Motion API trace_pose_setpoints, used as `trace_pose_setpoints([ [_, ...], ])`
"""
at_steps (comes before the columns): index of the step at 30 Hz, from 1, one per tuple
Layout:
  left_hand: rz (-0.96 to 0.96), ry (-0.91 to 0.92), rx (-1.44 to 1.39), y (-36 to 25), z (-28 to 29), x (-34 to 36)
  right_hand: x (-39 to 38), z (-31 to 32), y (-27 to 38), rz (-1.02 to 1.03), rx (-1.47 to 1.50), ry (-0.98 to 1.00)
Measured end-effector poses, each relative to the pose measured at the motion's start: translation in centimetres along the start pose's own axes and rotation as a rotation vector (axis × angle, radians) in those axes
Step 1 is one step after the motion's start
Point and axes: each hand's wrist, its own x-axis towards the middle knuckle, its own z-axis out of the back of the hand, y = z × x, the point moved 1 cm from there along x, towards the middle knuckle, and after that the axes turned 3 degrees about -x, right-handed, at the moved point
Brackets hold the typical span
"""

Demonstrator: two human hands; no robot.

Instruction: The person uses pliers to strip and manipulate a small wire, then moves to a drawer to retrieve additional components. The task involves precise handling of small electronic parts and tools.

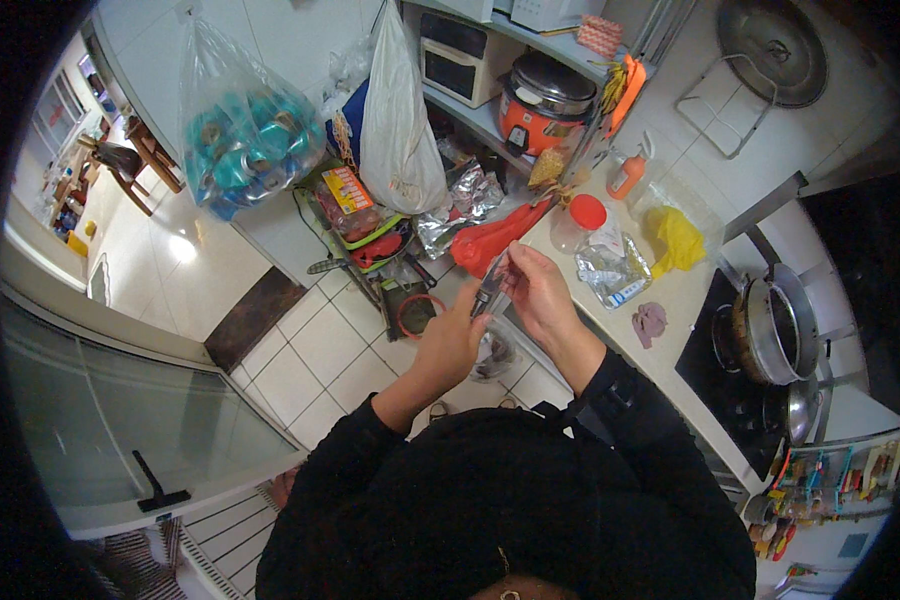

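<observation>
My left hand [450, 335] and my right hand [540, 295] are closed on a small narrow item [487, 292], partly dark and partly clear, too hidden to identify. They are held close together at chest height. Just behind them is a red plastic bag [485, 237]. On the counter [595, 325] to their right are a clear jar with a red lid [585, 212], a crumpled silver packet [610, 265], a yellow bag [675, 240], a pump bottle [628, 175] and a greyish cloth [648, 325].
A cooktop with pans [773, 330] is at right. A shelf holds an orange rice cooker [540, 115]. Bags [402, 130] hang at the back; bundles and pans [355, 225] crowd below. A doorway [170, 245] and glass door [140, 420] are at left, beside the tiled floor [335, 360].
</observation>
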Motion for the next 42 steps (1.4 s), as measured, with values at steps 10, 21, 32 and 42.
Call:
trace_pose_setpoints([
  [10, -0.057, -0.008, -0.159, 0.8, 0.0, 0.2, 0.4, 0.1, -0.7, 0.016, -0.093, 0.054],
  [21, 0.078, -0.004, -0.443, 3.5, 0.1, 1.0, 1.2, 2.8, -0.5, 0.088, -0.149, -0.022],
  [32, 0.183, 0.039, -1.495, 5.6, 1.2, 4.7, -1.4, -0.5, 0.7, 0.496, -1.076, 0.175],
  [42, 0.107, -0.144, -1.553, 5.1, -2.7, 4.3, -1.4, -3.2, -1.2, 0.274, -1.021, 0.173],
])
